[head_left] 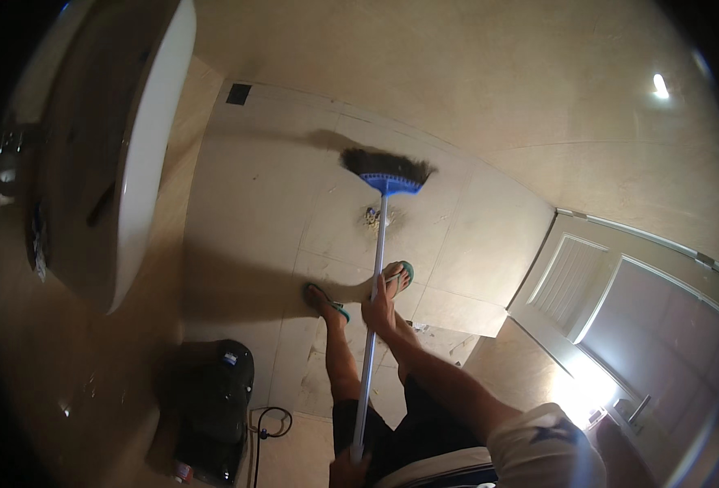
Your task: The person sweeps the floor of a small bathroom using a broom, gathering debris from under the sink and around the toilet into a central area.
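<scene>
A broom with a blue head and dark bristles (388, 166) points away from me, its bristles toward the far wall. Partway down its pale handle (382, 236), the fingers of my right hand (378, 311) are wrapped round it. Close to my body, my left hand (349, 469) grips the handle's near end, partly cut off by the lower edge of the picture. Between the broom head and my feet lies a small heap of debris (373, 218) with blue and yellowish bits. My feet, in green flip-flops (408, 275), stand on the tiles just short of the heap.
A white-rimmed basin (144, 154) juts in at the left. Below it stands a black toilet (217, 398) with a dark hose (263, 435) beside it. A dark square drain (238, 94) sits in the far left floor corner. To the right is a door with a frosted panel (656, 329).
</scene>
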Tool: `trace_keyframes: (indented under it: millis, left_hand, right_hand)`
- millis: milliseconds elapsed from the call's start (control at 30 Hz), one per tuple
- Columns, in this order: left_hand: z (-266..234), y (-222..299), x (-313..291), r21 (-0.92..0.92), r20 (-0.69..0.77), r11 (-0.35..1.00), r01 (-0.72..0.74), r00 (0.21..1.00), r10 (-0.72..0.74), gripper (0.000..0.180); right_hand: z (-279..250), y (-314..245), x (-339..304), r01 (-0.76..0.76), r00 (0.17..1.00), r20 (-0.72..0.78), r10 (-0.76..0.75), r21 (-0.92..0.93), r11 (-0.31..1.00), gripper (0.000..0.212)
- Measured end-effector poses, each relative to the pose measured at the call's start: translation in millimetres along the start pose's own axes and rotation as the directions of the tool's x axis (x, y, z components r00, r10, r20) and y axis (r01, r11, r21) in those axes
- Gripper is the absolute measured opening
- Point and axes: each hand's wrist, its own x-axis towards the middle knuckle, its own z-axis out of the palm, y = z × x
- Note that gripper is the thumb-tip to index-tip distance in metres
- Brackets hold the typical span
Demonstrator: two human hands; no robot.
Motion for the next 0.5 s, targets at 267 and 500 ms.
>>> trace_keyframes:
  millis: [267,500]
  left_hand:
    - [3,62,86,0.061,0.138,0.997,0.049,0.989,-0.057,0.033]
    - [-4,-13,-3,0.221,0.009,0.975,0.006,1.000,-0.008,0.033]
  right_hand:
    - [-69,-12,111,-0.316,0.947,0.197,0.253,0.431,0.845,0.069]
    - [-33,3,-17,-0.333,0.937,0.125,0.325,0.594,0.732,0.064]
